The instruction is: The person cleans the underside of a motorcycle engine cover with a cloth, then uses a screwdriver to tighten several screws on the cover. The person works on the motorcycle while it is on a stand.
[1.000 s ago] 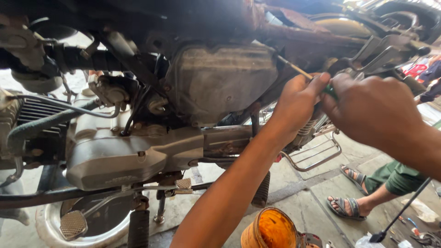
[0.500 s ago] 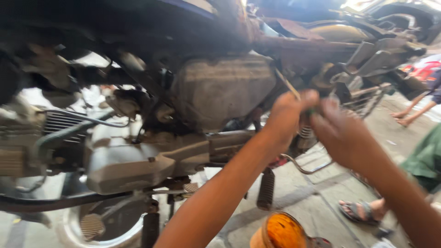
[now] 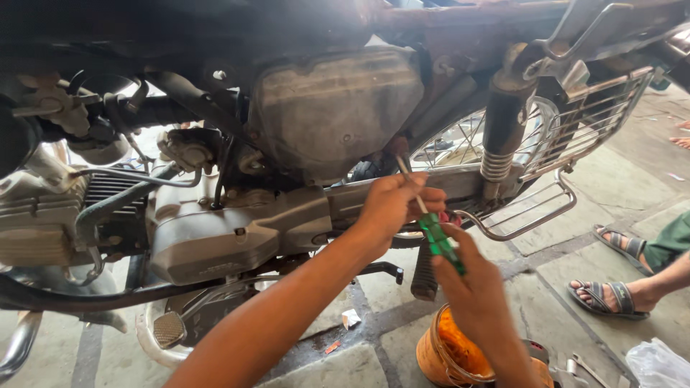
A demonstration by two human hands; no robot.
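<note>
You're low beside the motorcycle, its grey engine case (image 3: pixel 215 241) at the left and the dusty side cover (image 3: pixel 334 108) above the middle. Your left hand (image 3: pixel 395 208) is closed, fingers pinching the metal shaft of the screwdriver (image 3: pixel 430 224) just under that cover, tip aimed up toward the frame. Your right hand (image 3: pixel 474 294) is wrapped round the screwdriver's green handle, lower and to the right. Below it an orange tub (image 3: pixel 449 352) sits on the paving. Further right, the rear shock (image 3: pixel 499 133), then another person's sandalled feet (image 3: pixel 611 276).
</note>
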